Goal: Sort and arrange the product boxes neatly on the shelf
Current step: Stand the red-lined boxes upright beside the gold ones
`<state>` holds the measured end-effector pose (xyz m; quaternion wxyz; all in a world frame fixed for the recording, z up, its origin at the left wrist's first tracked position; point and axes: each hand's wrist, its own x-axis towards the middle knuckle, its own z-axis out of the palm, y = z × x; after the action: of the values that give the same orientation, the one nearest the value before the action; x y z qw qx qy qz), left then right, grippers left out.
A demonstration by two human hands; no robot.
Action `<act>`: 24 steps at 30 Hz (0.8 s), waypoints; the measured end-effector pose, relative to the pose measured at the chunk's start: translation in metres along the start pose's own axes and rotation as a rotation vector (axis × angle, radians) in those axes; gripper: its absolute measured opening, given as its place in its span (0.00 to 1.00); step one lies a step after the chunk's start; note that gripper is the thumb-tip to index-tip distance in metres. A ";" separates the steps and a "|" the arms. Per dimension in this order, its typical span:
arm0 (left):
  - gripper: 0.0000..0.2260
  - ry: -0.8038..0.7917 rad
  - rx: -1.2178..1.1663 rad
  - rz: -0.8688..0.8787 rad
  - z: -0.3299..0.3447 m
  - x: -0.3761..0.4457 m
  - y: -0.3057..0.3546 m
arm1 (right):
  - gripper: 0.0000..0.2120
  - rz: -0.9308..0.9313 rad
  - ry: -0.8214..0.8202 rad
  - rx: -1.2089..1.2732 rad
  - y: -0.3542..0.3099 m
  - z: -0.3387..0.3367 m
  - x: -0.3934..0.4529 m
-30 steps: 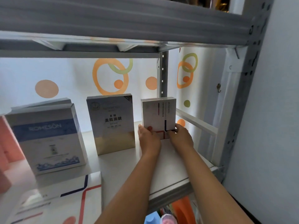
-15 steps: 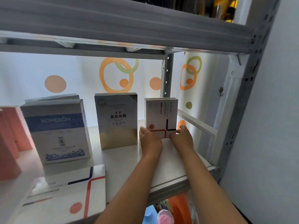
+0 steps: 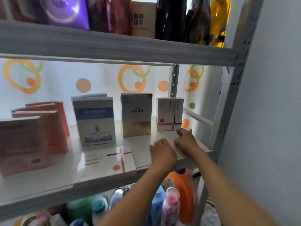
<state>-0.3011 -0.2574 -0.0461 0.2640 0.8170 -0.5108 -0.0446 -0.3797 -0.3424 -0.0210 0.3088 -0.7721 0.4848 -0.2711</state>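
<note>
Fingers point(image 3: 182, 132) of right hand point(image 3: 185, 139) loosely spread, holding nothing, just below upright white box point(image 3: 169, 114), apparently released to stand facing forward. Left hand point(image 3: 162, 152) nearer, relaxed, empty on shelf point(image 3: 48, 186). Leftward: flat white box point(image 3: 105, 162), probably unsorted.

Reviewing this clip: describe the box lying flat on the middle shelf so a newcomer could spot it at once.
Find the white middle shelf of the metal rack, where a row of boxes stands upright along the back. Near the shelf's front edge, ahead of the blue-and-white ROMESON box, lies the flat white box. It alone lies face up, showing an orange dot with red and navy lines.
</note>
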 end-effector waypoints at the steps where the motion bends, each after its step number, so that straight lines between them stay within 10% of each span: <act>1: 0.19 -0.008 0.024 0.013 -0.004 -0.011 -0.003 | 0.26 -0.023 -0.015 -0.048 -0.001 -0.001 -0.008; 10: 0.22 0.055 -0.401 0.050 -0.096 -0.088 -0.058 | 0.15 -0.226 -0.173 0.019 -0.053 0.038 -0.067; 16: 0.17 0.099 -0.240 0.039 -0.156 -0.127 -0.128 | 0.18 -0.262 -0.259 -0.014 -0.098 0.070 -0.090; 24: 0.35 -0.055 0.047 -0.133 -0.158 -0.151 -0.189 | 0.35 -0.156 -0.552 -0.117 -0.132 0.085 -0.094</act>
<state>-0.1647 -0.0027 -0.0303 0.2273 0.8535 -0.4633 -0.0724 -0.2777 -0.1932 0.0094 0.3623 -0.8680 0.3364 -0.0451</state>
